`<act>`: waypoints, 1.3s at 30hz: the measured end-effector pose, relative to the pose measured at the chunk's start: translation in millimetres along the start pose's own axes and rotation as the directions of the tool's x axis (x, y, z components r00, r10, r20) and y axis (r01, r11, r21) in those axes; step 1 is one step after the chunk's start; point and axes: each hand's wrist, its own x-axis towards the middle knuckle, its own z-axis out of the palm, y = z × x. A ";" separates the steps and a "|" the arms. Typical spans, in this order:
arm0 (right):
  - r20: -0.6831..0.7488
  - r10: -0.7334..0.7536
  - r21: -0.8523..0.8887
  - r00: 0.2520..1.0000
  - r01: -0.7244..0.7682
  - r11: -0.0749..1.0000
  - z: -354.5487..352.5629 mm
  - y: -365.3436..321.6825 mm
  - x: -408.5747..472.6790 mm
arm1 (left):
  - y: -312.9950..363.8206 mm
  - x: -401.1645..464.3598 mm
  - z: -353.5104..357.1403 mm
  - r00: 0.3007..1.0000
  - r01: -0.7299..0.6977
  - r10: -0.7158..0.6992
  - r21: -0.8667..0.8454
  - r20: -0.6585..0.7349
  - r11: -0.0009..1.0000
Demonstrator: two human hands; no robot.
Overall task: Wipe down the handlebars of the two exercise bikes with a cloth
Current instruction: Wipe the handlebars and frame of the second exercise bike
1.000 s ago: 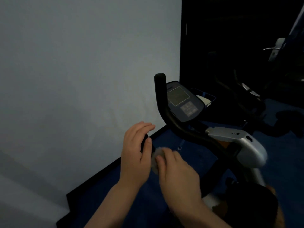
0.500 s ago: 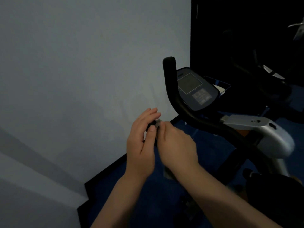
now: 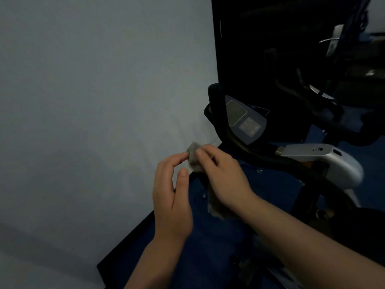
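Observation:
A grey cloth (image 3: pixel 194 157) is wrapped over the near end of the black handlebar, which is hidden under it. My right hand (image 3: pixel 225 176) grips the cloth from the right, and more cloth hangs below the palm. My left hand (image 3: pixel 173 192) hovers just left of the cloth with fingers apart, its fingertips close to it. The other handlebar (image 3: pixel 218 113) of this exercise bike rises upright beside the console (image 3: pixel 243 119). A second bike (image 3: pixel 325 105) stands dark at the back right.
A pale wall (image 3: pixel 93 101) fills the left side, with a black skirting board (image 3: pixel 125 243) along the blue floor (image 3: pixel 218 247). The bike's silver housing (image 3: pixel 333 163) sits to the right. A door handle (image 3: pixel 331 39) shows at the top right.
My left hand has let go of the handlebar end and opened. The cloth under my right hand now covers the tip of the bar. The view shifted a little.

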 end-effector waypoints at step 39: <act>-0.149 -0.237 -0.651 0.960 0.085 0.754 -68.3 59.4 -104.5 | -29.7 27.1 35.7 0.670 -0.738 0.621 0.278 0.406 0.614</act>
